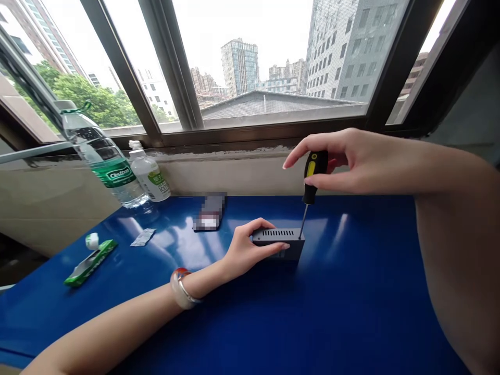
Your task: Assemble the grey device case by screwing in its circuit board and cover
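Note:
A small grey metal box (282,238) with a row of vent slots stands on the blue table (351,291). My left hand (247,249) is wrapped round its left end, thumb on top and fingers along the front. My right hand (344,160) pinches the black and yellow handle of a screwdriver (311,177) from above. The screwdriver stands nearly upright, and its thin shaft comes down to the box's top right corner. A bangle sits on my left wrist.
Two plastic bottles (109,166) stand at the back left by the window sill. A green packet (90,263), a small white item and a paper scrap lie at the left. A blurred dark object (211,211) lies behind the box.

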`<state>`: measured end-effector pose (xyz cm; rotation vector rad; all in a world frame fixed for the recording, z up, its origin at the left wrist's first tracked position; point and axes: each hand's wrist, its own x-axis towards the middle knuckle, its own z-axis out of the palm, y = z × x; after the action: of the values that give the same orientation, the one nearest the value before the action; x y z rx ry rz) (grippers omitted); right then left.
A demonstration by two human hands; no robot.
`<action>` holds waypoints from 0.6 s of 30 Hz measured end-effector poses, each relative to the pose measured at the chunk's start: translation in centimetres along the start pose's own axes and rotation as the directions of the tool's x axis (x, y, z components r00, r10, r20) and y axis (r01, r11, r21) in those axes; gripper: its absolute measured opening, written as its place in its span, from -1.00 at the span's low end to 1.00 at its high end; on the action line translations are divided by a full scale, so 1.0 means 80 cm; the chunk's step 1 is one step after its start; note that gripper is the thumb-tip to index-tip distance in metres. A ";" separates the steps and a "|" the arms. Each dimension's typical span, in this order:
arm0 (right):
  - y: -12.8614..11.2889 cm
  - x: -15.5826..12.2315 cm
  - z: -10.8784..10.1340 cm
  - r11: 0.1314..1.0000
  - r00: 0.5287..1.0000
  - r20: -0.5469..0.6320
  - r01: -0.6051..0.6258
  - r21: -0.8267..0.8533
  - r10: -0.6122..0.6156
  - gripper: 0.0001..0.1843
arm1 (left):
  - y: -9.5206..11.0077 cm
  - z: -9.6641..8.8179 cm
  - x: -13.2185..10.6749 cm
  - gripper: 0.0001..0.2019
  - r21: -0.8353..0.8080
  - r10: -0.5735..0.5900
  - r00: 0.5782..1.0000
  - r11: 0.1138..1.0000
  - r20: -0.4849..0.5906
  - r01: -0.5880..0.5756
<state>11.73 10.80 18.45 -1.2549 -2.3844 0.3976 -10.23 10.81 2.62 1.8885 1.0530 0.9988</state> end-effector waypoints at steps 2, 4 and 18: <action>-0.003 0.000 0.002 1.000 1.000 -0.020 -0.012 0.005 0.012 -0.69 | 0.000 0.000 0.000 -0.65 0.000 0.000 1.000 1.000 -0.003 0.000; -0.007 0.001 0.005 0.999 0.993 -0.112 -0.035 0.009 0.036 -0.63 | 0.000 0.001 0.000 -0.65 -0.006 -0.004 1.000 1.000 -0.001 0.004; -0.002 0.006 0.011 0.995 0.989 -0.128 0.080 0.052 -0.073 -0.71 | 0.000 0.001 -0.001 -0.65 -0.014 -0.004 1.000 1.000 -0.002 0.004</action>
<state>10.96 11.05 17.87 -1.1250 -2.2903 0.3492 -10.18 10.72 2.56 1.8736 1.0473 1.0033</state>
